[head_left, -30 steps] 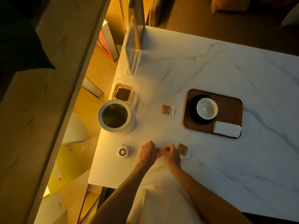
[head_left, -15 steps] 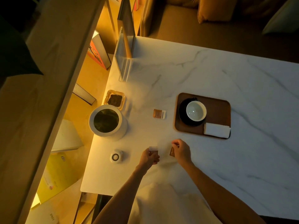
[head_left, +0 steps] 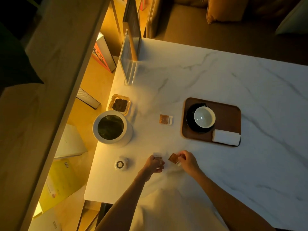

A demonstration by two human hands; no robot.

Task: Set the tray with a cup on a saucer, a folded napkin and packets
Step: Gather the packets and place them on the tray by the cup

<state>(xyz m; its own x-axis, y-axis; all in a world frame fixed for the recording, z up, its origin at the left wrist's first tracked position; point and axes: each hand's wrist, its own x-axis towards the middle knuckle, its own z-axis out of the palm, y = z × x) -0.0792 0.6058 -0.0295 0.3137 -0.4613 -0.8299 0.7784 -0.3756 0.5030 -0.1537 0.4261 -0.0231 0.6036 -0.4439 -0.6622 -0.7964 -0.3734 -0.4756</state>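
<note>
Near the table's front edge, as I viewed it from the head camera, the left hand [head_left: 154,164] gripped a first packet [head_left: 158,156] between its thumb and curled fingers, the packet's white end pointing away. Just beside it, the right hand [head_left: 188,161] pinched a second packet [head_left: 173,158] in its fingertips, tilted, brown face up. I could not tell whether either packet touched the marble table [head_left: 216,77]. A third packet [head_left: 165,119] lay flat nearer the table's middle, just left of the wooden tray [head_left: 230,117] and apart from it. On the tray's left half a white cup [head_left: 204,117] sat upright on a black saucer [head_left: 190,120]. A folded white napkin [head_left: 226,137] lay in the tray's near right corner, just beside the saucer. Along the table's left edge stood a white jar [head_left: 126,130], an amber glass dish [head_left: 119,105] and a small round white device [head_left: 121,164].
</note>
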